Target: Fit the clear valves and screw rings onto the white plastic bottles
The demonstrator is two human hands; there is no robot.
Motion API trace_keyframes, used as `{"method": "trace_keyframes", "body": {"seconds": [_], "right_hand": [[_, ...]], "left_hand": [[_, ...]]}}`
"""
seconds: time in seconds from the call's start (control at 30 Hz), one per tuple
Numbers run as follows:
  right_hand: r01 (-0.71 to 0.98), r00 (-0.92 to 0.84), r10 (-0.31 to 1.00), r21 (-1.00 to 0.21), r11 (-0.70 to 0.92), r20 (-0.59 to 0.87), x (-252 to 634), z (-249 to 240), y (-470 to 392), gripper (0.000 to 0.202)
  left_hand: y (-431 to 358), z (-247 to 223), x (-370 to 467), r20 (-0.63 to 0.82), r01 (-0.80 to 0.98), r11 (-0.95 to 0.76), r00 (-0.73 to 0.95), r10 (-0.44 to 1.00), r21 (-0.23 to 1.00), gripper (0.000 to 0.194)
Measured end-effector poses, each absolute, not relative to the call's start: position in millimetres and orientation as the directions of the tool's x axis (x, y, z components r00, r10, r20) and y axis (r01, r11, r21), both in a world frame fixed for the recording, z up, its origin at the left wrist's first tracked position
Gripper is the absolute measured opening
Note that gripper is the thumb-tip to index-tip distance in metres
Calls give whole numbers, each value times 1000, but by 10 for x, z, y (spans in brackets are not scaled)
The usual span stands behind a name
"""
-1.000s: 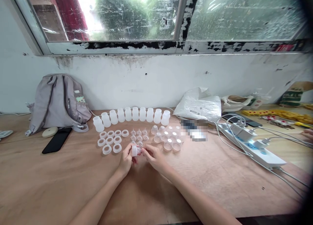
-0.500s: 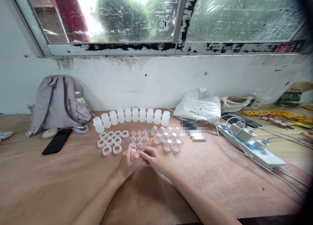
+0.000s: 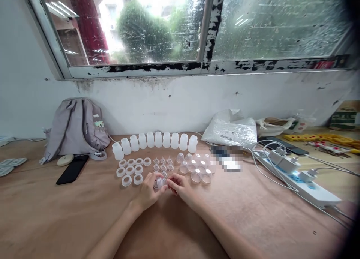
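Observation:
Low over the table, my left hand (image 3: 149, 191) grips a ridged, translucent bottle collar ring (image 3: 161, 183) turned on its side. My right hand (image 3: 180, 187) pinches at the ring's right side, where a clear teat seems to poke through; the fingers partly hide it. Just behind the hands lie several clear bottle teats (image 3: 162, 167) in rows. Left of them are several white collar rings (image 3: 129, 170) lying flat. To the right sit several clear domed caps (image 3: 196, 177). Frosted baby bottles (image 3: 158, 139) stand upright in a curved row at the back.
A grey backpack (image 3: 75, 128) leans on the wall at left, with a black phone (image 3: 72, 169) and a cream round object (image 3: 65, 160) before it. At right are a white plastic bag (image 3: 230, 128), a power strip (image 3: 298, 180) with chargers, and loose cables.
The view has tilted up a little, so everything sits lower. In my hands the collar ring has turned, and more of its side and a clear part show between my fingers.

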State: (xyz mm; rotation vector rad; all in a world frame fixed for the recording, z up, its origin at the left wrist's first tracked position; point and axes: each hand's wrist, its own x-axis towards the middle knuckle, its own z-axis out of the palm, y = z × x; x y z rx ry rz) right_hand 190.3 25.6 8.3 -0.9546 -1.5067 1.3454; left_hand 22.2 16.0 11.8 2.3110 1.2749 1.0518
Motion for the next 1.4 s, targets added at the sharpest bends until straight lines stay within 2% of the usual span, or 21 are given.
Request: {"method": "trace_keyframes", "body": {"seconds": [0.07,0.13,0.23,0.3,0.4,0.5,0.57,0.73,0.83,0.9,1.03,1.13,1.2,1.3,1.4], "right_hand": [[5,-268,956,-992,129,123,1946,27,330,33],[6,-219,969,-993,121,117,1993,-35,407,35],[-25,-185,978,-996,89,92,2040,-99,493,35],[-52,-191,980,-997,51,60,2054,-106,521,34],[-75,-225,974,-997,-8,9,2071,-84,530,33],[-77,-257,966,-997,-25,-4,2093,-63,525,31],[-77,-271,962,-997,-26,-4,2103,-58,523,31],[-83,-272,962,-996,-45,-20,2096,-55,529,33],[-83,-274,962,-996,-43,-19,2081,-56,528,33],[-82,-275,961,-996,-35,-11,2073,-60,522,32],[-99,-238,971,-995,-18,6,2062,-71,506,31],[-140,-142,989,-990,10,30,2068,-56,502,30],[-170,-57,997,-984,49,59,2078,-30,505,29],[-182,12,993,-976,121,121,2094,25,508,27],[-136,-4,984,-975,178,180,2101,75,489,26]], "left_hand": [[238,126,103,473,563,-619,401,784,548,38],[377,121,-81,522,582,-598,319,791,551,42],[692,110,-458,615,694,-402,-73,785,597,41],[933,103,-729,609,709,-216,-362,705,672,53],[1257,70,-1057,525,658,-26,-575,628,752,69],[1473,1,-1214,401,591,68,-623,671,804,72],[1549,-36,-1237,362,558,73,-626,691,827,66],[1483,18,-1148,401,543,25,-649,646,839,53],[1256,131,-945,493,581,-69,-615,615,811,54],[1048,195,-722,617,613,-251,-509,600,750,51],[637,197,-234,707,650,-451,-194,681,612,47],[459,95,-28,722,685,-594,142,677,422,44],[416,15,7,700,698,-642,286,655,316,45],[408,-65,-25,682,723,-639,330,653,261,46],[406,-76,-68,696,734,-630,314,645,253,46]]}}
